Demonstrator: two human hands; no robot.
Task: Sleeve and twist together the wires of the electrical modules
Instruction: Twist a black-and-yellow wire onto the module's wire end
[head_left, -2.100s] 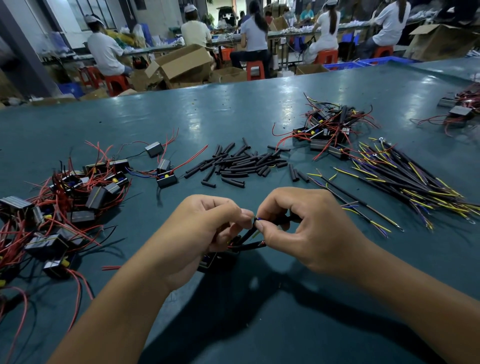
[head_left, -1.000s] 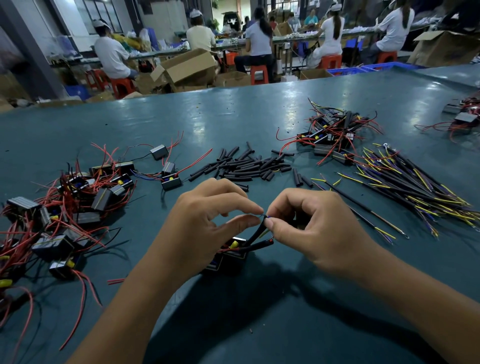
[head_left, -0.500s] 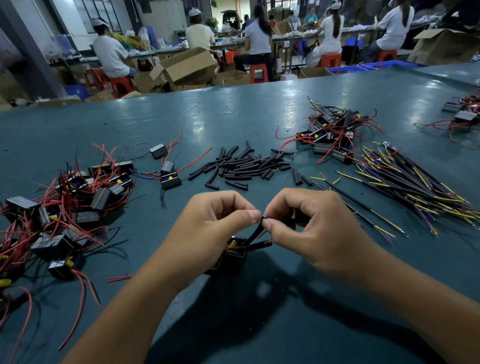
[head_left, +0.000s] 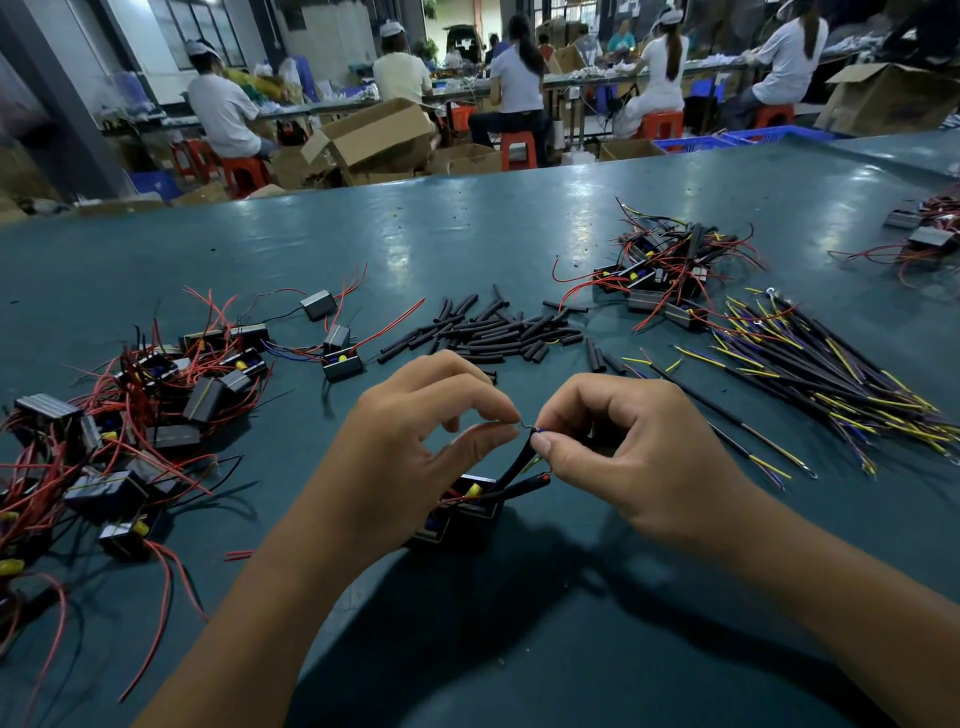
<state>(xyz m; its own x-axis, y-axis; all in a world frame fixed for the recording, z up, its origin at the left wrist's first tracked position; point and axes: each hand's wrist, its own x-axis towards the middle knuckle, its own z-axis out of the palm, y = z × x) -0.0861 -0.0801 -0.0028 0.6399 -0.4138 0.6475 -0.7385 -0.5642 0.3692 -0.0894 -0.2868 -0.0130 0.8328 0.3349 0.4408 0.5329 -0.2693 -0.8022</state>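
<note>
A dark teal table (head_left: 467, 234) carries black sleeve pieces (head_left: 498, 330) at centre, red-wired modules (head_left: 145, 415) heaped left, more modules (head_left: 670, 280) far right, sleeved yellow-tipped wires (head_left: 831, 379) right.

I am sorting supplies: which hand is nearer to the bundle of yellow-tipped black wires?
Right. The right hand is just left of the bundle of yellow-tipped black wires; the left hand lies farther left, beyond the right one.
</note>
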